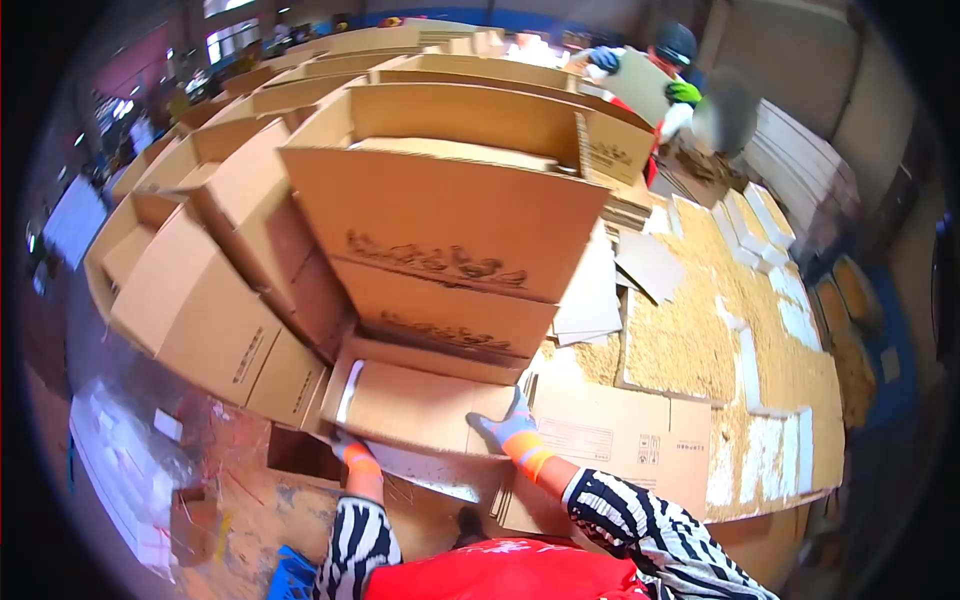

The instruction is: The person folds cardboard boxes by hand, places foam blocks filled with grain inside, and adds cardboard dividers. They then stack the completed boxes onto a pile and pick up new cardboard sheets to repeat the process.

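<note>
Head view: both arms reach fwd, elbows bent, striped sleeves. Left hand [347, 447] curls round the lower-left corner of the box flap [420, 400]. Right hand [510, 425] lies flat on its right edge, fingers spread. Flap juts from btm of box stack [440, 220], beside table [690, 340].

L hand [345, 447] mostly under flap [415, 405]: fingers hidden, grip unclear. Print [440, 262] on boxes [200, 310] too blurred to read; label [648, 450] on sheet [590, 480] too small. Co-worker [672, 80] half behind stack, face blurred. Own torso [500, 575] cut off at bottom edge. Corners dark.
</note>
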`<move>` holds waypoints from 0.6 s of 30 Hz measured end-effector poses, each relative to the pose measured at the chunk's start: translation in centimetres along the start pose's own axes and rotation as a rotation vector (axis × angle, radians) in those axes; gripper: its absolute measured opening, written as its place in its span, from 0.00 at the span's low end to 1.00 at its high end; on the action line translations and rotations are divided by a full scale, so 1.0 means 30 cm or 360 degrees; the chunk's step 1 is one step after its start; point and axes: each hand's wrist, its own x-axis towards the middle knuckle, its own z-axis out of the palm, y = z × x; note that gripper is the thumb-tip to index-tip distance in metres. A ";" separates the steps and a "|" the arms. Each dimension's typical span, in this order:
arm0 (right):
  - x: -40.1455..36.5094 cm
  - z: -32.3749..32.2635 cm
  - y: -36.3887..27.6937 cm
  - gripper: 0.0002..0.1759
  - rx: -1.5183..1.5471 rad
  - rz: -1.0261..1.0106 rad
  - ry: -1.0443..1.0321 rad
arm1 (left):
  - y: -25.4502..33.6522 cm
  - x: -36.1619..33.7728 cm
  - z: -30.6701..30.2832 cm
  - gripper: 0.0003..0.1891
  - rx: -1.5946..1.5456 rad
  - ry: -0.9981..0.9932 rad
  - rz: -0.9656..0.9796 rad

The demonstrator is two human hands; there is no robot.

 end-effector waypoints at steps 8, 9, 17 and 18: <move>-0.014 -0.116 -0.021 0.62 0.0442 -0.0564 0.0171 | 0.571 -0.439 0.030 0.27 0.0335 -0.0295 0.0994; -0.010 -0.191 -0.073 0.59 0.0494 -0.0615 0.0309 | 0.717 -0.585 0.143 0.26 0.0592 -0.0354 0.1173; 0.344 -0.250 0.023 0.66 -0.0208 -0.0488 -0.0170 | 0.747 -0.174 0.600 0.56 0.1401 -0.0898 0.1261; 0.360 -0.248 0.019 0.66 -0.0328 -0.0414 -0.0269 | 0.723 -0.135 0.633 0.57 0.1380 -0.0907 0.1258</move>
